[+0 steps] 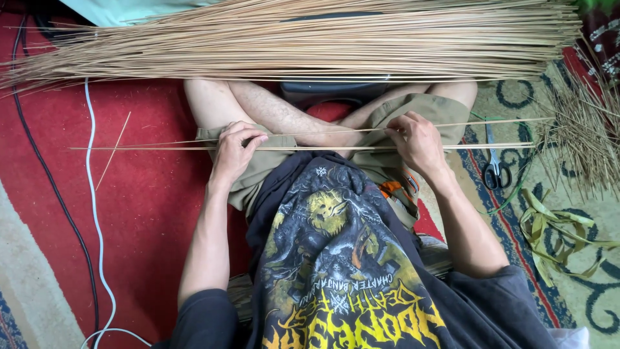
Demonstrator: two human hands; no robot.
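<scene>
Your left hand [236, 150] and right hand [418, 141] each pinch the thin palm-leaf sticks [310, 147]. The sticks' long axis runs left to right across mid-frame.

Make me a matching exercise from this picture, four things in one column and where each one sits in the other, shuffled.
Things:
1. black-handled metal scissors
2. big bundle of thin tan sticks
3. white cable
4. two long thin sticks

Places:
A. on the red carpet, left side
B. held between left hand and right hand
C. on the patterned rug, right side
D. across the top, beyond the knees

Pairs: 1-C, 2-D, 3-A, 4-B
</scene>
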